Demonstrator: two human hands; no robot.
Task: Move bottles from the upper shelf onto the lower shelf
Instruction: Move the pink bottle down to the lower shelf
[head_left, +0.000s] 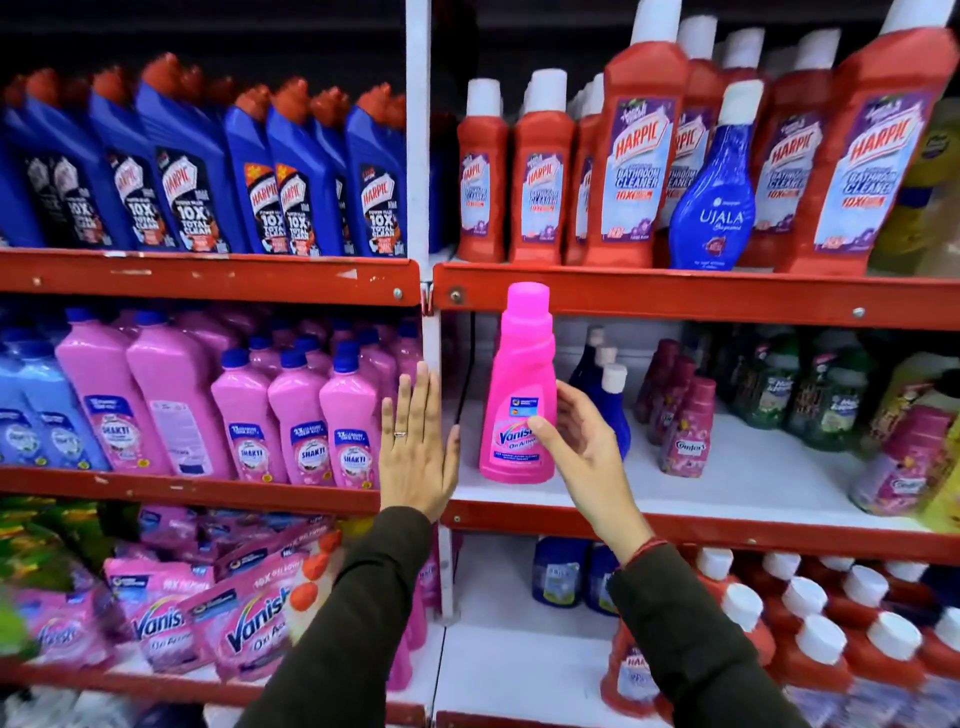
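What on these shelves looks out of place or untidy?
A lone blue Ujala bottle stands among the red Harpic bathroom cleaner bottles on the upper shelf, where it seems misfiled. At lower left, the pink Vanish pouches lie tilted in a loose heap rather than upright rows.

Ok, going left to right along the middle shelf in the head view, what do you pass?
Pink Shakti bottles → left hand → pink Vanish bottle → right hand → Comfort bottle → dark green bottles.

Glossy pink plastic bottle (519, 384); scuffed red painted-metal shelf edge (675, 299); matt white shelf board (727, 467); dark cloth sleeve (363, 623).
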